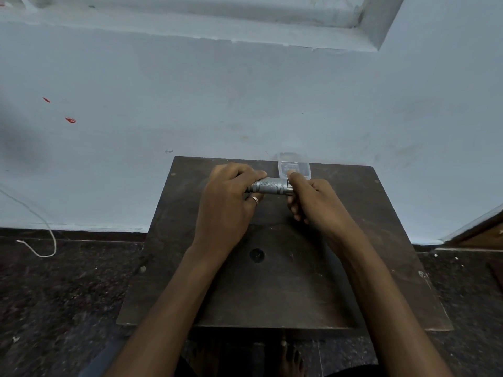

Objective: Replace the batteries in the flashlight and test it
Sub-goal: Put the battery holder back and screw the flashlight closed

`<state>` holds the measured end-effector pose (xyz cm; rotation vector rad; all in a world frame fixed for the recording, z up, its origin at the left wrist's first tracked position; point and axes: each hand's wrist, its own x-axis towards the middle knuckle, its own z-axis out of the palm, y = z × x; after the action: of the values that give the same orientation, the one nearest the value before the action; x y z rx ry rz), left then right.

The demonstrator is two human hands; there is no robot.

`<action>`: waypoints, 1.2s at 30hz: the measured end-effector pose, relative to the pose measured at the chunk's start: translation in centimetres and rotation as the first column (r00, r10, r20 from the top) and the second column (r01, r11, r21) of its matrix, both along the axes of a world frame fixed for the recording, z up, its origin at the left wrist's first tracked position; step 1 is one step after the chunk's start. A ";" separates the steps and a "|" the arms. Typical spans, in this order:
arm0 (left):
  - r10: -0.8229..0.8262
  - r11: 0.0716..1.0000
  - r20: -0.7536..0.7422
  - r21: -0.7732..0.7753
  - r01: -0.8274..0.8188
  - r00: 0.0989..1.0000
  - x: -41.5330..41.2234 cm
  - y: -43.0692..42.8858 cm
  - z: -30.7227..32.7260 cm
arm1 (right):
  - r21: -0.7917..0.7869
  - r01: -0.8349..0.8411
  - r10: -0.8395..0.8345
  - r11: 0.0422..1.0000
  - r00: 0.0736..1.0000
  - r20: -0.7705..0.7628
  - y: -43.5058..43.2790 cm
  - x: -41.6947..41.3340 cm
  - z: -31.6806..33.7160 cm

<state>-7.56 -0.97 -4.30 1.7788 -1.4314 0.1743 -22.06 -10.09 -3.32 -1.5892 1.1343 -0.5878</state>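
Observation:
A silver knurled flashlight lies crosswise just above the dark wooden table, held between both hands near the far edge. My left hand, with a ring on one finger, grips the flashlight's left part; that end is hidden in the fingers. My right hand pinches the flashlight's right end between thumb and fingers. What sits at that end is covered by the fingertips. No batteries show.
A small clear plastic case lies at the table's far edge, just behind the flashlight. A round dark mark sits mid-table. The blue wall stands right behind the table. A white cord hangs at the left over the dark floor.

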 end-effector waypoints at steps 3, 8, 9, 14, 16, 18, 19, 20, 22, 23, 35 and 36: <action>-0.008 1.000 0.000 -0.006 0.008 1.000 -0.1 0.0 0.0 | 0.029 0.035 -0.035 0.999 0.999 0.020 0.1 0.3 0.0; -0.005 1.000 -0.013 -0.004 0.005 1.000 0.0 -0.1 0.0 | 0.009 0.028 -0.028 1.000 1.000 0.003 0.0 -0.1 0.2; -0.003 1.000 -0.015 -0.001 0.003 1.000 0.1 -0.1 0.0 | 0.001 0.002 -0.002 1.000 1.000 0.021 -0.2 -0.3 0.3; 0.005 1.000 -0.028 0.006 -0.005 1.000 0.2 0.0 0.0 | -0.020 -0.129 0.131 0.991 0.966 0.225 -1.0 -1.5 0.5; 0.003 1.000 -0.021 0.014 -0.003 1.000 0.1 0.0 0.0 | -0.016 -0.121 0.122 0.992 0.967 0.224 -1.1 -1.5 0.2; 0.002 1.000 -0.016 0.020 -0.001 1.000 0.1 0.0 0.0 | -0.012 -0.113 0.113 0.993 0.975 0.193 -1.1 -1.2 0.1; 0.002 1.000 -0.016 0.019 -0.002 1.000 0.1 0.0 0.0 | 0.000 -0.113 0.111 0.994 0.977 0.183 -1.0 -1.1 0.1; 0.003 1.000 -0.019 0.017 -0.003 1.000 0.1 0.0 0.0 | 0.022 -0.110 0.104 0.994 0.977 0.184 -1.0 -0.9 0.0; 0.003 1.000 -0.020 0.013 -0.003 1.000 0.2 0.0 -0.1 | 0.073 -0.089 0.073 0.993 0.979 0.193 -1.0 -0.7 -0.1; 0.000 1.000 -0.017 0.015 0.000 1.000 0.1 0.0 -0.1 | 0.092 -0.077 0.058 0.993 0.980 0.189 -1.0 -0.6 -0.1; -0.022 0.999 -0.006 0.029 0.022 1.000 -0.4 0.0 -0.1 | 0.277 0.073 -0.132 0.958 0.971 0.200 -0.6 0.0 0.4; -0.021 0.999 -0.007 0.026 0.022 1.000 -0.4 0.0 -0.2 | 0.264 0.079 -0.134 0.961 0.972 0.195 -0.6 0.0 0.4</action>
<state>-7.94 -1.02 -4.46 1.7827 -1.4536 0.1389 -22.05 -10.70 -2.89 -1.2206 1.0918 -0.6390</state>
